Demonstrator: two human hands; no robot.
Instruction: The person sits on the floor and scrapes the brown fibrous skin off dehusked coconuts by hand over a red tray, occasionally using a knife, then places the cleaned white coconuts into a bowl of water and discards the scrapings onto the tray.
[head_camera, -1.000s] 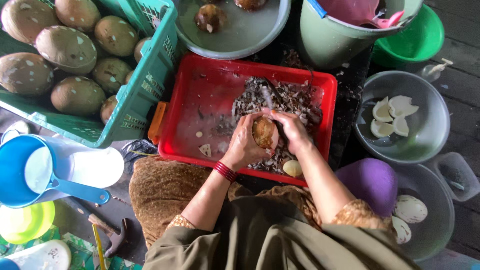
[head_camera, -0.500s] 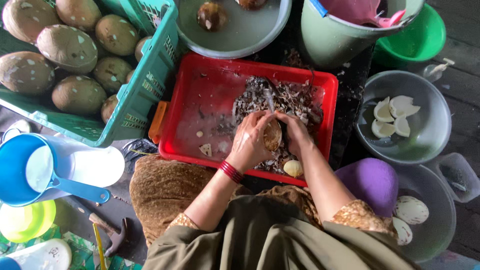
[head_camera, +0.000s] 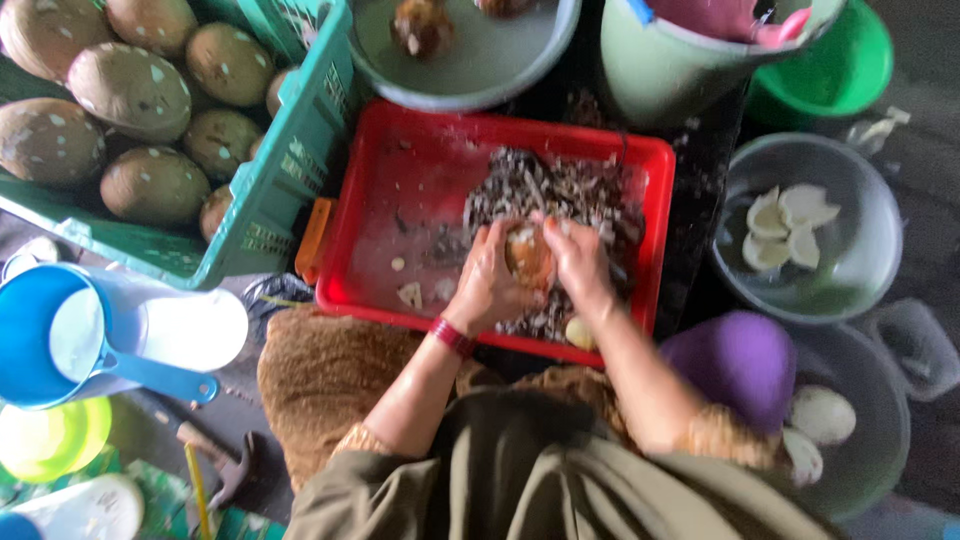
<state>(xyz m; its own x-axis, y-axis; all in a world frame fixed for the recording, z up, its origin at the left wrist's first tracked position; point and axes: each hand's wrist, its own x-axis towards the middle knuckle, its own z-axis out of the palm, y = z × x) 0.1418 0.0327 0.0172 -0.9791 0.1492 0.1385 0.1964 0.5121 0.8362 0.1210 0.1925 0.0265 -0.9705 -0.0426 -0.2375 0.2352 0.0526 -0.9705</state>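
Both hands hold a small brown round fruit (head_camera: 528, 255) over a red plastic tray (head_camera: 375, 215). My left hand (head_camera: 487, 283) cups it from the left, a red band on the wrist. My right hand (head_camera: 580, 262) grips it from the right, fingers closed on it. Under the hands lies a heap of dark peelings (head_camera: 560, 190) in the tray's right half. A pale peeled piece (head_camera: 579, 333) rests at the tray's near edge, and small white bits (head_camera: 411, 294) lie on its left side.
A green crate (head_camera: 275, 190) of large brown spotted fruits (head_camera: 130, 85) stands at left. Grey bowls hold white pieces (head_camera: 790, 225) at right and brown fruits (head_camera: 420, 25) at top. A purple cloth (head_camera: 740, 360), blue jug (head_camera: 60, 335) and green buckets (head_camera: 680, 60) surround the tray.
The hands have turned the brown fruit slightly and shifted a little toward the tray's middle; the view has tilted slightly.
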